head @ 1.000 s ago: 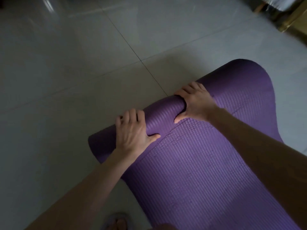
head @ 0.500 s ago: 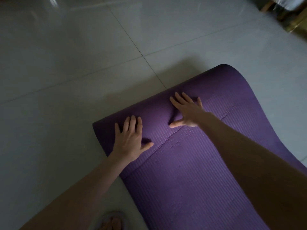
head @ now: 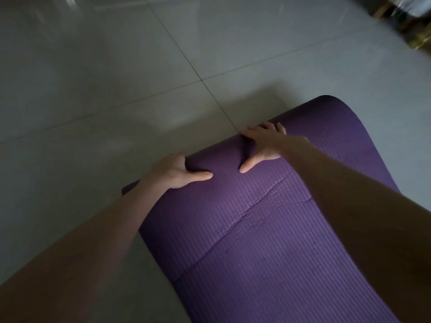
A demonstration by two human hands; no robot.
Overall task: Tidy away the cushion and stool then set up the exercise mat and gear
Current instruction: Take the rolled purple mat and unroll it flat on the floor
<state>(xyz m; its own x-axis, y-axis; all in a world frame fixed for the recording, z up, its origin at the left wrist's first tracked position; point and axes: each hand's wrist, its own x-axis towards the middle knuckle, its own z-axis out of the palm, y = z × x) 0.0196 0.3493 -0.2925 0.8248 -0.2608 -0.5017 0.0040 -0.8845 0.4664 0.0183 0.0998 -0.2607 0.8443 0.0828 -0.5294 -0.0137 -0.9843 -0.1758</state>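
A purple ribbed exercise mat (head: 268,241) lies unrolled on the grey tiled floor, running from the lower right toward the middle. Its far end still curls upward. My left hand (head: 177,171) holds the far edge near the left corner, fingers hooked over and hidden behind it, thumb lying on top. My right hand (head: 263,145) holds the same edge further right, fingers over the curl and thumb pressed on the mat's surface. A crease shows in the mat between the thumbs. Both forearms reach in from the bottom of the view.
Large grey floor tiles (head: 105,89) stretch to the left and beyond the mat. Blurred wooden furniture legs (head: 410,26) stand at the top right corner.
The last roll of the mat has come open. My hands went from wrapping the roll, to pressing flat on it, to holding the curled far edge.
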